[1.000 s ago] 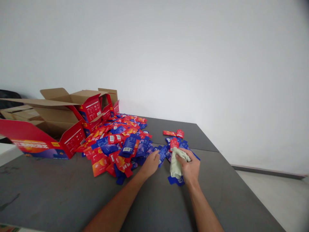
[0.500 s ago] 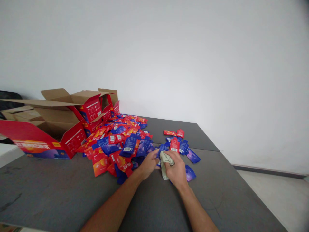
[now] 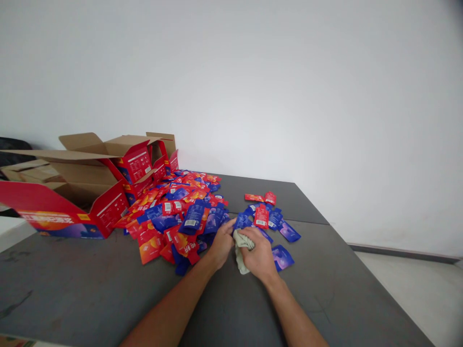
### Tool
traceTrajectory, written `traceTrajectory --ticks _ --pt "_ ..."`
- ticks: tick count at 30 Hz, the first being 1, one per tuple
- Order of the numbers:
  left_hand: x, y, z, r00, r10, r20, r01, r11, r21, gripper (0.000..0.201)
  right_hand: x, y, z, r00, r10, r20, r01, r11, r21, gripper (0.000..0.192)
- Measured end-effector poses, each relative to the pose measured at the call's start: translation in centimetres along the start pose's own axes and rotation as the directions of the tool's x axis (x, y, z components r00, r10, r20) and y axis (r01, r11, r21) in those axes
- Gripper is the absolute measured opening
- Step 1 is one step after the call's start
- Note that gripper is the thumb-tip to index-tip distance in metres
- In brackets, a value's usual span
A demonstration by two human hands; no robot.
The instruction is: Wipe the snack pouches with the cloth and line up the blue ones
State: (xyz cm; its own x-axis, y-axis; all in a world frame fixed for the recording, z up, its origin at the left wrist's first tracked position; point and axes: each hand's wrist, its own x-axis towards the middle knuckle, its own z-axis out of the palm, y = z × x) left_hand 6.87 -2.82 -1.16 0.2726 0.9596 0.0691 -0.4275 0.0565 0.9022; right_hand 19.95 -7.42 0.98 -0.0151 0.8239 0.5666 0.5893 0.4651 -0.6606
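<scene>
My right hand is closed around a pale green cloth and presses it on the grey table. My left hand rests right beside it, its fingers on a blue sachet at the edge of a big heap of red and blue sachets. A smaller group of sachets lies just beyond my right hand, and one blue sachet sits to its right.
Open red cardboard boxes with raised flaps stand at the left back of the table, against a white wall. The table's right edge drops to a light floor.
My right hand has slid the cloth to the left, off the sachets it covered, until it meets my left hand. My left hand has barely moved.
</scene>
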Motion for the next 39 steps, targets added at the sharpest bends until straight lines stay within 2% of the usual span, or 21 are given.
traceTrajectory --ticks 3,6,8,10,12,13,15,19,23,26,29,33,37,39 --pt "-0.1 0.4 0.2 0.999 0.007 -0.041 -0.008 0.999 -0.04 0.067 -0.1 -0.4 -0.1 1.0 0.012 -0.003 -0.012 1.0 0.016 0.038" --pt "-0.1 0.8 0.4 0.998 -0.026 -0.051 0.021 0.994 -0.108 0.053 0.0 -0.1 -0.8 0.992 0.067 -0.107 -0.062 0.997 0.044 0.031" --pt "0.1 1.0 0.2 0.993 -0.041 -0.11 0.024 0.988 -0.152 0.042 0.2 0.2 -1.5 0.976 0.114 -0.188 -0.105 0.993 0.056 0.027" --pt "0.3 1.1 -0.1 0.981 -0.05 -0.188 0.011 0.979 -0.202 0.045 0.4 0.5 -2.0 0.96 0.146 -0.237 -0.135 0.989 0.06 0.024" --pt "0.3 1.2 -0.4 0.973 -0.073 -0.221 0.016 0.968 -0.249 0.059 0.4 0.4 -2.2 0.96 0.151 -0.238 -0.139 0.988 0.064 0.023" --pt "0.3 1.2 -0.4 0.972 -0.092 -0.214 0.033 0.964 -0.263 0.063 0.4 0.3 -2.1 0.965 0.138 -0.221 -0.126 0.99 0.07 0.023" --pt "0.2 1.2 -0.2 0.98 -0.116 -0.161 0.069 0.96 -0.272 0.059 0.2 0.0 -1.7 0.981 0.087 -0.174 -0.073 0.994 0.082 0.025" --pt "-0.1 0.9 0.8 0.981 -0.15 -0.122 0.095 0.923 -0.373 0.028 -0.3 -0.4 -0.4 0.993 -0.022 -0.12 0.031 0.997 0.072 0.035" --pt "-0.2 0.8 1.3 0.95 -0.284 -0.133 0.196 0.87 -0.452 0.028 -0.5 0.0 0.1 0.997 -0.032 -0.076 0.035 0.999 0.036 0.041" --pt "0.0 1.0 1.2 0.951 -0.284 -0.124 0.198 0.863 -0.464 0.021 -0.3 0.1 0.0 0.999 -0.011 -0.05 0.012 1.0 0.023 0.042" --pt "0.1 1.3 1.1 0.958 -0.272 -0.096 0.19 0.844 -0.501 0.013 -0.1 -0.1 -0.2 0.996 0.026 -0.09 -0.025 1.0 0.011 0.04" --pt "0.1 1.4 0.9 0.955 -0.291 -0.05 0.218 0.81 -0.544 0.015 0.1 -0.3 -0.4 0.98 0.041 -0.193 -0.042 0.999 -0.003 0.033" --pt "-0.2 1.3 1.2 0.934 -0.336 -0.125 0.236 0.84 -0.489 0.016 0.2 0.1 -0.8 0.949 0.06 -0.309 -0.069 0.998 -0.016 0.033" --pt "-0.3 1.2 1.3 0.939 -0.315 -0.134 0.225 0.863 -0.453 0.017 0.2 0.3 -0.7 0.948 0.083 -0.306 -0.087 0.996 0.001 0.033"
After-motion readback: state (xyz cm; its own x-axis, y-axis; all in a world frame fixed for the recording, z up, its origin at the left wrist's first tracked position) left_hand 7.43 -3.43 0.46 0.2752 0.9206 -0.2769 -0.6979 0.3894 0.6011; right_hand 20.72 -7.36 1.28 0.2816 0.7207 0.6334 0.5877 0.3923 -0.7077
